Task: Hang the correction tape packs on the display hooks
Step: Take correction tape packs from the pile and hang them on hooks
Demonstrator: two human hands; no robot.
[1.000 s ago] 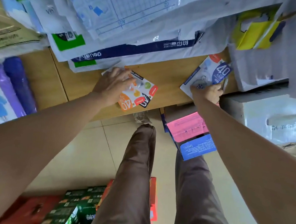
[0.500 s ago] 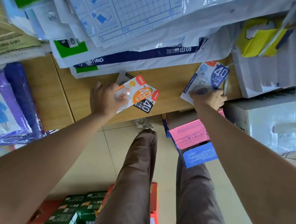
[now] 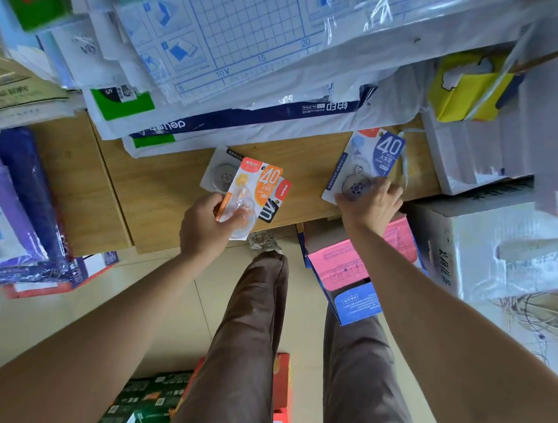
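My left hand grips an orange correction tape pack by its lower end, lifted and tilted above the wooden table. Under it lie a black-and-red pack and a grey-white pack, flat on the table. My right hand holds the lower end of a blue correction tape pack that rests near the table's front edge. No display hooks show in this view.
Stacks of paper packs and plastic sleeves crowd the table's back. A yellow box and a white carton stand at the right. A pink-and-blue box sits below the table edge. Purple raincoat packs lie left.
My left hand has picked the orange pack up off the other packs and drawn it toward me. My right hand has kept its hold on the blue pack.
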